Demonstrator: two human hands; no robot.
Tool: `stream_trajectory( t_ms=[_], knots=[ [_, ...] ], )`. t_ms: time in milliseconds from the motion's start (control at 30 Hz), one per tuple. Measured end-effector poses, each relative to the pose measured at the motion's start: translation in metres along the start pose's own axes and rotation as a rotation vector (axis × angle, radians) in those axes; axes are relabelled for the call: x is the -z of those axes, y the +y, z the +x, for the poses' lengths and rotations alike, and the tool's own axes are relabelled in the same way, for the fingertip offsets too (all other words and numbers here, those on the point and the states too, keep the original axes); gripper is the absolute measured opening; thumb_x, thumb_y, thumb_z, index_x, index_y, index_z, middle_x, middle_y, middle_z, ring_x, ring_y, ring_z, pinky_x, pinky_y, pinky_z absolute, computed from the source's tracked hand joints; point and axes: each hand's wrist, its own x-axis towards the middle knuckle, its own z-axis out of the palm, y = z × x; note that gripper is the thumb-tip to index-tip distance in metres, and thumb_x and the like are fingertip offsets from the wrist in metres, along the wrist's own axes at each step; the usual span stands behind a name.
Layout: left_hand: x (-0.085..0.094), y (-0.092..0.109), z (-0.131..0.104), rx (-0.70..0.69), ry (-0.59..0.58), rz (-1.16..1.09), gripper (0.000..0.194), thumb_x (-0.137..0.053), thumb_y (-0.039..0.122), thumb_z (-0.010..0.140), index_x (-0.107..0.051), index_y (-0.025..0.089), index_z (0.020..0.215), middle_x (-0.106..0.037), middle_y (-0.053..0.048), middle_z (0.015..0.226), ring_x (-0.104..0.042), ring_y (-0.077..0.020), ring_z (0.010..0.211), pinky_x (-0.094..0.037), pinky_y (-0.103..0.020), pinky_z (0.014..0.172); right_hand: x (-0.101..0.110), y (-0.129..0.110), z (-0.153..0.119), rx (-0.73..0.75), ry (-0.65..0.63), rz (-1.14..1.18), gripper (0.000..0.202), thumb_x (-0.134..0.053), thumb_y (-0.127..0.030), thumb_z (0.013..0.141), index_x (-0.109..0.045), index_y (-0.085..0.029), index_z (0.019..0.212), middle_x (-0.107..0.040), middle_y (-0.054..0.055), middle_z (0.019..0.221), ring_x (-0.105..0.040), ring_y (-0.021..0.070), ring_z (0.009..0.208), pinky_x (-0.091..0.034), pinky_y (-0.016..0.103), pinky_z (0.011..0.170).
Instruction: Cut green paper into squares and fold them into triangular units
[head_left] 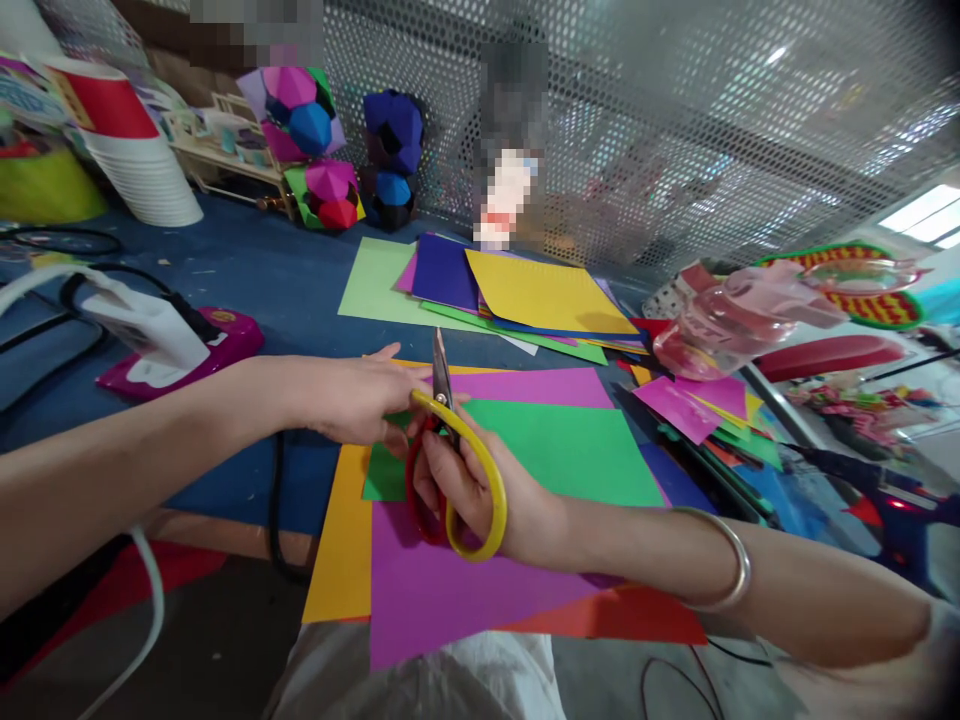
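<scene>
My right hand [480, 480] grips a pair of scissors [491, 490] with one yellow and one red handle loop. Their metal blades point away from me and look closed. My left hand [360, 395] lies palm down beside the scissors, fingers apart, over the edges of the coloured sheets; its fingertips are partly hidden behind the handles. Under both hands are a green sheet [570, 455], a purple sheet [465, 590], and a yellow-orange sheet [337, 560]. A red-orange sheet [637, 615] shows below them at the table's front edge.
Farther back lies a stack of coloured paper [547, 290]. Folded-paper balls [307, 125] and stacked paper cups [142, 160] stand behind. At left is a purple power strip [240, 335] with cables. Paper scraps [682, 405], a clear pink container [727, 325] and a glue gun [892, 495] are right.
</scene>
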Motion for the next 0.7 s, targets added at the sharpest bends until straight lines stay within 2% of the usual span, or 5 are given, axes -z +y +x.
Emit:
stream_trajectory(
  t_ms=[133,300,433,567,700],
  knots=[
    [0.002,0.001,-0.002,0.023,-0.083,0.011,0.056,-0.063,0.009,0.089,-0.063,0.035,0.138,-0.043,-0.003,0.163,-0.035,-0.0285,0.152,-0.003,-0.065,0.123,0.000,0.001,0.000,0.033,0.014,-0.068,0.011,-0.043,-0.026,0.098,-0.041,-0.025,0.088,-0.056,-0.005,0.062,-0.055,0.0129,0.052,-0.047,0.027,0.054],
    [0.003,-0.005,-0.001,0.094,-0.040,0.127,0.082,-0.072,0.021,0.085,-0.038,0.039,0.157,-0.019,-0.006,0.172,-0.009,-0.0355,0.159,-0.007,-0.074,0.118,0.001,-0.001,-0.002,0.054,0.053,-0.137,0.014,-0.039,-0.030,0.100,-0.041,-0.025,0.087,-0.056,-0.004,0.065,-0.054,0.0130,0.053,-0.046,0.029,0.056],
    [0.003,-0.007,0.002,0.277,-0.022,0.250,0.099,-0.077,0.026,0.079,-0.026,0.025,0.163,-0.010,-0.015,0.172,-0.006,-0.0400,0.158,-0.011,-0.071,0.119,-0.009,-0.001,0.003,0.032,0.007,-0.047,0.006,-0.048,-0.028,0.097,-0.043,-0.024,0.096,-0.059,-0.004,0.069,-0.059,0.0140,0.056,-0.048,0.028,0.056],
    [0.003,-0.010,0.002,0.298,-0.031,0.284,0.110,-0.077,0.028,0.075,-0.015,0.022,0.166,-0.003,-0.016,0.172,-0.002,-0.0380,0.159,-0.011,-0.068,0.121,-0.024,0.000,0.012,0.063,0.012,0.005,0.011,-0.051,-0.021,0.094,-0.045,-0.023,0.103,-0.059,-0.005,0.069,-0.058,0.0145,0.056,-0.048,0.028,0.058],
    [0.004,-0.007,0.000,0.323,-0.065,0.276,0.112,-0.075,0.024,0.074,-0.012,0.019,0.166,-0.001,-0.016,0.172,0.000,-0.0356,0.159,-0.011,-0.066,0.122,-0.026,-0.004,0.013,0.028,0.007,-0.017,0.010,-0.047,-0.020,0.095,-0.045,-0.023,0.104,-0.057,-0.005,0.066,-0.055,0.0136,0.054,-0.047,0.028,0.056]
  ],
)
